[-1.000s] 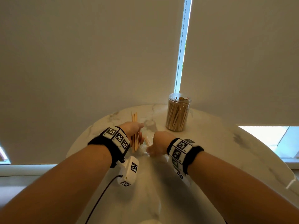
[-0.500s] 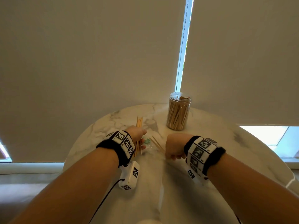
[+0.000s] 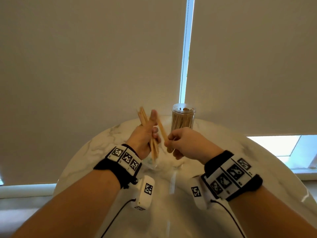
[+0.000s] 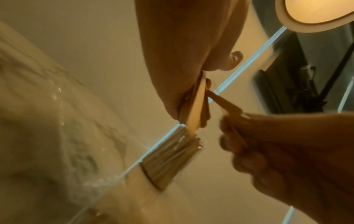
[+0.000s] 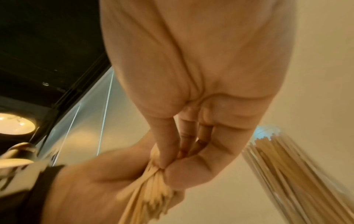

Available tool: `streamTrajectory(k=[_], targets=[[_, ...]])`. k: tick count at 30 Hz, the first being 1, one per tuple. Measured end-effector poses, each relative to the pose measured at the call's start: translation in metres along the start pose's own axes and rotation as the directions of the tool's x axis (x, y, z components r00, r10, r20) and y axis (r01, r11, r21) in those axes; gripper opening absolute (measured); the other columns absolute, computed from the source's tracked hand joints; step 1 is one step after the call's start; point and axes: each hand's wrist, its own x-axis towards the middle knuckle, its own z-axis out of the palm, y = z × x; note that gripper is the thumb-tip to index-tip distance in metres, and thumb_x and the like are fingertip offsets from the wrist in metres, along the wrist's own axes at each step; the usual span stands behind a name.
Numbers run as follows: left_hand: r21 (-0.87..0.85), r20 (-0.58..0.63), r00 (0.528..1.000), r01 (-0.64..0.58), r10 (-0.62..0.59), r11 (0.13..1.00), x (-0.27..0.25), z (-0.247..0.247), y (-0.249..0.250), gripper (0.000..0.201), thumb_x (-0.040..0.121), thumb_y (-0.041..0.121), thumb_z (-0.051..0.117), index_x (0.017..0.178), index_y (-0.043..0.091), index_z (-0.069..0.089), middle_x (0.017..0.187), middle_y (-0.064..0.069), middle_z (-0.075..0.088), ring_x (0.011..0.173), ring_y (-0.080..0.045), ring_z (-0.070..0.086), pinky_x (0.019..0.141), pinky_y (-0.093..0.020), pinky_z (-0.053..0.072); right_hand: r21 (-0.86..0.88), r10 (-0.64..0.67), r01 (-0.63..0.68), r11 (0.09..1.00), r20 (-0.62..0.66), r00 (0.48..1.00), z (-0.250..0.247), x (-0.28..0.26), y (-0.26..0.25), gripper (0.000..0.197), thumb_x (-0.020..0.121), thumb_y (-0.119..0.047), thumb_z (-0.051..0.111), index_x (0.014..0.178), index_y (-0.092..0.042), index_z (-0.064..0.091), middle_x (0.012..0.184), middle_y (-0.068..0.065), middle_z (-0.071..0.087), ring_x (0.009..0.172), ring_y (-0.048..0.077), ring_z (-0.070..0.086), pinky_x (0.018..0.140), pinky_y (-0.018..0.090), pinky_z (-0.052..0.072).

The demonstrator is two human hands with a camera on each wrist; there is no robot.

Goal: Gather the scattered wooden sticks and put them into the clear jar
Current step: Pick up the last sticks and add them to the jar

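Both hands hover over the round marble table. My left hand grips a bundle of wooden sticks held roughly upright, thumb raised. My right hand pinches a few more sticks that lean toward the left hand's bundle. The clear jar, open and packed with sticks, stands upright at the table's far edge just behind the right hand. In the left wrist view the bundle sits in the palm and the jar lies beyond. In the right wrist view thumb and fingers pinch sticks against the left hand's bundle.
Pale roller blinds hang close behind the table, with a bright gap and a bead chain above the jar. A window sill shows at the right. A small clear scrap lies on the marble under the hands.
Both hands have risen off the table. The right hand picked up the loose sticks lying between the hands and brought them up beside the left hand's bundle.
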Motion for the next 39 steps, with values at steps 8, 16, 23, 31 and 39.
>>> streamTrajectory(k=[8, 16, 23, 31, 39], targets=[[0.014, -0.157, 0.987, -0.042, 0.043, 0.999, 0.026, 0.013, -0.016, 0.029, 0.097, 0.036, 0.060, 0.113, 0.011, 0.058, 0.097, -0.006, 0.067, 0.089, -0.020, 0.064, 0.076, -0.041, 0.057, -0.184, -0.078, 0.071, 0.980, -0.031, 0.996, 0.014, 0.024, 0.011, 0.016, 0.097, -0.034, 0.059, 0.101, -0.021, 0.066, 0.086, -0.004, 0.070, 0.074, 0.011, 0.066, 0.078, 0.035, 0.060], [-0.152, -0.150, 0.973, -0.198, 0.175, 0.968, 0.032, 0.016, -0.023, 0.025, 0.099, 0.037, 0.057, 0.095, 0.014, 0.050, 0.057, 0.003, 0.041, 0.049, -0.012, 0.040, 0.061, -0.034, 0.046, -0.147, 0.151, -0.120, 0.982, 0.223, 0.963, 0.007, 0.031, 0.032, 0.075, 0.072, -0.042, 0.086, 0.132, -0.021, 0.047, 0.103, 0.003, 0.070, 0.088, 0.018, 0.073, 0.083, 0.041, 0.062], [-0.135, -0.069, 0.989, -0.137, 0.128, 0.981, 0.017, 0.016, -0.019, 0.033, 0.094, 0.047, 0.060, 0.088, 0.017, 0.050, 0.058, 0.004, 0.042, 0.049, -0.010, 0.042, 0.059, -0.030, 0.050, -0.127, 0.121, -0.098, 0.987, 0.188, 0.975, 0.004, 0.024, 0.029, 0.030, 0.084, -0.039, 0.077, 0.101, -0.015, 0.072, 0.088, -0.001, 0.077, 0.078, 0.011, 0.075, 0.084, 0.036, 0.062], [0.039, -0.156, 0.983, -0.092, 0.097, 0.995, -0.012, -0.008, -0.013, 0.037, 0.089, 0.048, 0.068, 0.081, 0.021, 0.044, 0.050, 0.009, 0.032, 0.041, -0.007, 0.027, 0.039, -0.022, 0.031, -0.620, 0.335, 0.008, 0.785, 0.435, 0.836, 0.039, -0.002, 0.017, 0.036, 0.078, -0.047, 0.081, 0.072, -0.013, 0.072, 0.061, -0.004, 0.069, 0.057, 0.014, 0.063, 0.065, 0.026, 0.053], [0.045, -0.123, 0.992, -0.002, 0.008, 0.999, -0.053, -0.016, -0.033, 0.022, 0.100, 0.036, 0.056, 0.093, 0.016, 0.050, 0.061, 0.003, 0.044, 0.051, -0.009, 0.041, 0.050, -0.025, 0.042, -0.691, 0.324, 0.053, 0.721, 0.403, 0.856, 0.048, -0.015, 0.014, 0.028, 0.084, -0.022, 0.069, 0.057, -0.016, 0.064, 0.050, -0.006, 0.062, 0.052, 0.012, 0.056, 0.056, 0.022, 0.046]])
